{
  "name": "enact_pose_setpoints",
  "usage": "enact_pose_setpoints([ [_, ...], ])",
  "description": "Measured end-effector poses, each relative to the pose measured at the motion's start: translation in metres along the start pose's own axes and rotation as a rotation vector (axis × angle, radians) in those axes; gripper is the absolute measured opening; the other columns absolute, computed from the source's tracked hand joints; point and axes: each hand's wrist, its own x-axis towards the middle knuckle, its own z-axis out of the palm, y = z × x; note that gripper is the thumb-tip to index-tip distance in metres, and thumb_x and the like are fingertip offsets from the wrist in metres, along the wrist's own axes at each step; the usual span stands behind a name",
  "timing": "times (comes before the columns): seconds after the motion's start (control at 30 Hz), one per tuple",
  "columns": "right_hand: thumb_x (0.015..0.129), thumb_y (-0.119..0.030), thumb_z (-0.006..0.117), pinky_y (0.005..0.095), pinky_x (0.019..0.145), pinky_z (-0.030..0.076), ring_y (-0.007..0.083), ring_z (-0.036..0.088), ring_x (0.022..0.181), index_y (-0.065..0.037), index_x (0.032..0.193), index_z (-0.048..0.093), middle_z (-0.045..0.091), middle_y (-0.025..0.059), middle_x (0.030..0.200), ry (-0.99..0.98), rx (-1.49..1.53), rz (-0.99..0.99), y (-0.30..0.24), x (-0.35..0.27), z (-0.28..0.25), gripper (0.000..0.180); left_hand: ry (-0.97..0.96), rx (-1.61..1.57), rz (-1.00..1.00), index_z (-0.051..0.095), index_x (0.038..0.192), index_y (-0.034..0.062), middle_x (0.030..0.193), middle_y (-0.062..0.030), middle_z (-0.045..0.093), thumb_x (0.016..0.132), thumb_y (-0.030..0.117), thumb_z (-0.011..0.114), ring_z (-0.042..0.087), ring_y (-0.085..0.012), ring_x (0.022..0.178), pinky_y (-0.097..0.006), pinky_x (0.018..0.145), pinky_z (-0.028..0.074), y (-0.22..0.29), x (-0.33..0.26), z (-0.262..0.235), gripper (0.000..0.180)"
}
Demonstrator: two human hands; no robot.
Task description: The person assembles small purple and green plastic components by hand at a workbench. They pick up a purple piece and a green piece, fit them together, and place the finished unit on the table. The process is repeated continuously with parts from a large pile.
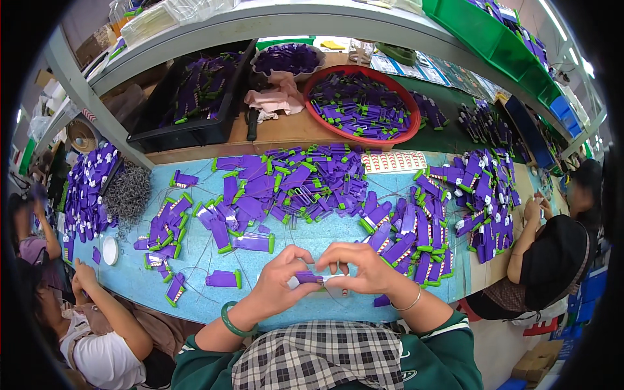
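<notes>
In front of my chest, both hands meet over a small purple plastic piece [308, 277]. My left hand [278, 281] pinches its left end between thumb and curled fingers. My right hand [365, 269] is closed at the other end, where something pale shows by the thumb; the fingertips partly hide it. Beyond my hands lies a large heap of purple plastic parts with green ends [312, 185]. Finished-looking pieces with red-and-white striped stickers form a pile [416, 240] at the right and a smaller group [169, 224] at the left. A single purple part [223, 279] lies near my left hand.
A sticker sheet [393, 162] lies behind the heap. Farther back stand a red basin [416, 120] and a black crate [188, 133], both holding purple parts. A grey shelf beam [260, 32] crosses above. Co-workers sit left and right. Thin dark strands lie across the blue tabletop [130, 263].
</notes>
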Motion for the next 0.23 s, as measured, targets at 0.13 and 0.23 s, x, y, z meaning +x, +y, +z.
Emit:
enact_pose_setpoints([
  [0.13,0.075,-0.013,0.072,0.0356,0.059,0.051,0.0273,0.063,0.068,-0.006,0.078,0.063,0.062,0.0083,0.073,-0.125,-0.367,-0.104,-0.002,0.015,-0.007,0.011,-0.072,-0.053,-0.066,0.062,0.082,-0.0003,0.089,-0.0067,0.061,0.076,0.000,0.069,0.061,-0.0184,0.076,-0.031,0.068,0.048,0.000,0.004,-0.005,0.009],
  [0.23,0.076,-0.012,0.072,0.0343,0.061,0.051,0.0281,0.064,0.069,-0.007,0.078,0.066,0.064,0.0098,0.075,-0.167,-0.563,-0.113,0.006,0.026,-0.032,0.009,-0.025,-0.119,-0.207,0.065,0.090,0.0026,0.093,-0.0072,0.064,0.081,0.004,0.066,0.061,-0.0198,0.075,-0.033,0.070,0.049,-0.008,-0.005,-0.022,0.009],
])
